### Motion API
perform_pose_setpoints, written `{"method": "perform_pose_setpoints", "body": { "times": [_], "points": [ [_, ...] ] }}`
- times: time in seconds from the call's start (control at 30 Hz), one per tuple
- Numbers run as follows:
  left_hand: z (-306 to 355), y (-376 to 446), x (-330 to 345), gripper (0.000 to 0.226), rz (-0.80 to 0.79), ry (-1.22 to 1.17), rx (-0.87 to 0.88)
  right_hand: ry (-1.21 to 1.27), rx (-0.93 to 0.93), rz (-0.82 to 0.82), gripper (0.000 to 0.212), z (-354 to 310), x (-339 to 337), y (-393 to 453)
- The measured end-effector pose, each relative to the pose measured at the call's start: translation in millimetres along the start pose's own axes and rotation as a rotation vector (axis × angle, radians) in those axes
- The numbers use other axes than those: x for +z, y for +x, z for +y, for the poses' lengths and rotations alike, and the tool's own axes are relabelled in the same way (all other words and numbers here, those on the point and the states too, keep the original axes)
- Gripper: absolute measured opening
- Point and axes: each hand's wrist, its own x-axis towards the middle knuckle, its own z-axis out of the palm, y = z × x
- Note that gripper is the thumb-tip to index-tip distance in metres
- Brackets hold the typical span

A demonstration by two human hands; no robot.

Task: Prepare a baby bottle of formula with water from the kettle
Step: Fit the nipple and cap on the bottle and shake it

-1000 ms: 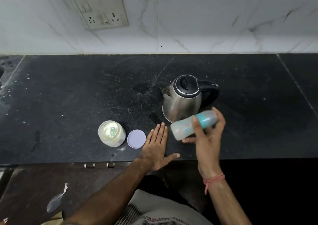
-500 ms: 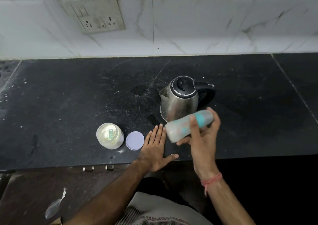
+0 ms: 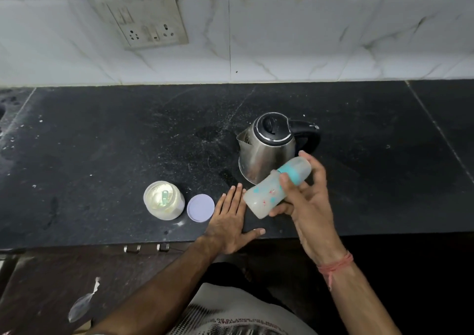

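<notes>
- The right hand [image 3: 306, 201] grips a frosted translucent baby bottle [image 3: 269, 191] with a teal collar and clear cap, fingers and thumb curled round its upper half; a red thread is tied at that wrist.
- The bottle is held off the counter, tilted almost flat, its base toward the left and its capped end toward the upper right, in front of the kettle's lower wall.
- The left hand [image 3: 230, 219] lies flat on the black stone counter [image 3: 102, 142], fingers straight and close together, thumb spread to the right along the front edge; it holds nothing. Its fingertips are just beside the bottle's base.
- A stainless steel electric kettle [image 3: 266, 150] with a black lid and black handle stands upright behind the bottle, spout to the left.
- Left of the left hand lies a round lilac lid [image 3: 200, 208], flat on the counter.
- Just beside that lid stands an open clear jar of pale powder [image 3: 164, 201] with a scoop inside.
- A switch and socket plate [image 3: 143, 19] is on the white tiled wall.
</notes>
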Motion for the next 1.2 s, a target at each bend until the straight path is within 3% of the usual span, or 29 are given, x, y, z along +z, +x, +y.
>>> {"method": "perform_pose_setpoints", "body": {
  "times": [0.1, 0.17, 0.3, 0.4, 0.53, 0.67, 0.77, 0.87, 1.0, 1.1, 1.2],
  "points": [
    [0, 1, -1, 0.134, 0.005, 0.021, -0.019, 0.294, 0.116, 0.073, 0.053, 1, 0, 1],
    [1, 1, 1, 0.134, 0.007, 0.013, -0.016, 0.342, 0.159, 0.052, 0.055, 3, 3, -2],
    [1, 0, 1, 0.134, 0.002, 0.012, -0.013, 0.178, 0.107, -0.039, 0.074, 3, 6, -5],
    [5, 0, -3, 0.131, -0.001, 0.061, -0.030, 0.229, 0.033, 0.063, 0.066, -6, 4, 4],
    [5, -1, -3, 0.128, -0.012, 0.054, -0.025, 0.030, 0.012, -0.062, 0.073, -12, 3, 3],
    [4, 2, 0, 0.135, 0.013, 0.045, -0.025, 0.044, -0.029, 0.087, 0.066, -10, 10, -2],
    [2, 1, 2, 0.135, 0.027, -0.010, -0.009, -0.087, -0.012, -0.044, 0.068, -3, 14, -10],
    [1, 3, 4, 0.134, 0.040, 0.009, -0.018, -0.080, -0.068, 0.070, 0.065, 1, 13, -13],
    [1, 1, 9, 0.127, 0.099, -0.004, -0.020, -0.178, -0.071, -0.021, 0.069, 4, 11, -15],
    [0, 3, 4, 0.128, 0.050, 0.014, -0.017, -0.108, -0.131, 0.136, 0.065, -6, 9, -11],
    [0, 1, 3, 0.130, 0.021, 0.012, -0.011, -0.169, -0.119, 0.032, 0.066, -8, 10, -6]
  ]
}}
